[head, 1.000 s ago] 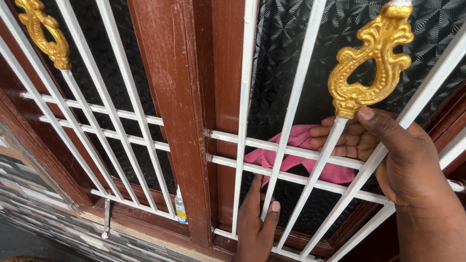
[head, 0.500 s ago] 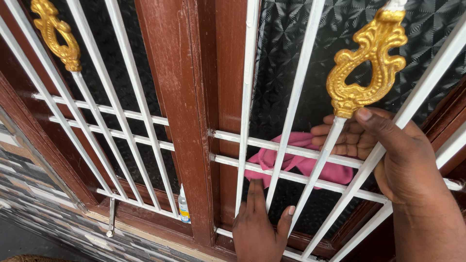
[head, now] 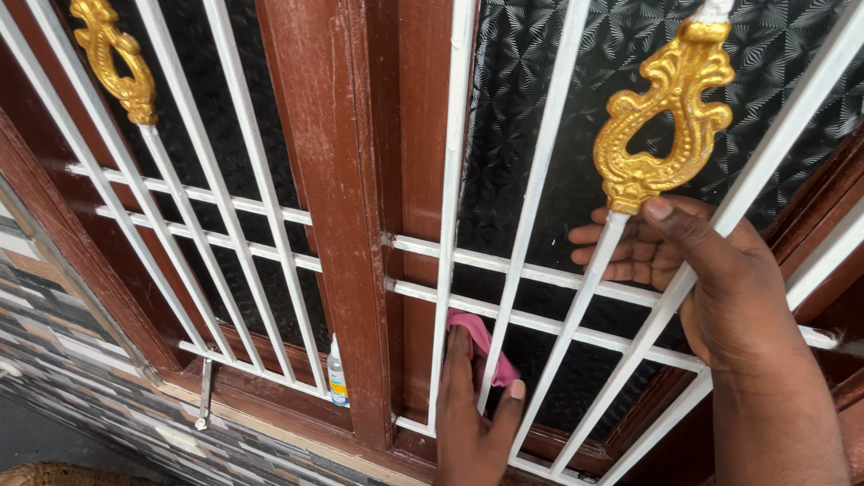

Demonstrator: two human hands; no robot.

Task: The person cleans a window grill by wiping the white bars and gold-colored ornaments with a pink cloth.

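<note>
At 8 o'clock: small bottle upright on sill, parked beside wooden post | 6 o'clock: your left hand reaches between white bars, fingers nearly flat, pressing pink cloth on textured glass | 3 o'clock: your right hand curls around a bar under gold ornament, apparently bracing.

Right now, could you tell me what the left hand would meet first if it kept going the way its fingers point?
The left hand points upward; its fingertips already press the pink cloth; beyond that, probably the lower white crossbar.
</note>
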